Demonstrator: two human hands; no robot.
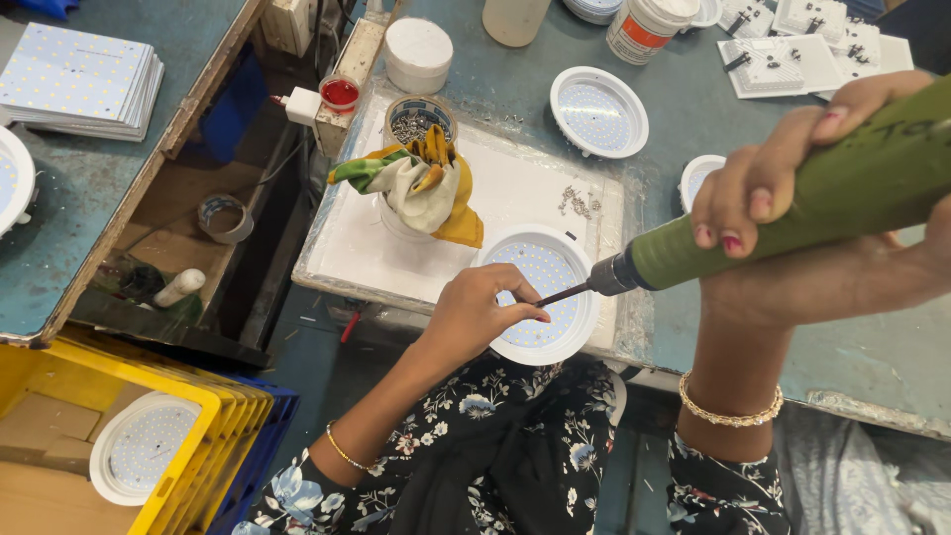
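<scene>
A round white lamp housing [580,272] with a dotted light board inside lies at the near edge of a white board [347,253] on the workbench. My left hand [475,312] rests on the lamp's near rim, fingertips pinched around the driver bit. My right hand [768,178] grips a green electric screwdriver [852,193], tilted so that its dark bit [563,294] points down-left into the lamp. Loose small screws [578,203] lie on the board just beyond.
A cup wrapped in a yellow-green cloth [421,188] stands left of the lamp, with a tin of screws [420,117] behind it. More white lamp housings [598,111] sit farther back. A yellow crate [193,436] at lower left holds another lamp. Stacked light panels [79,79] lie on the left bench.
</scene>
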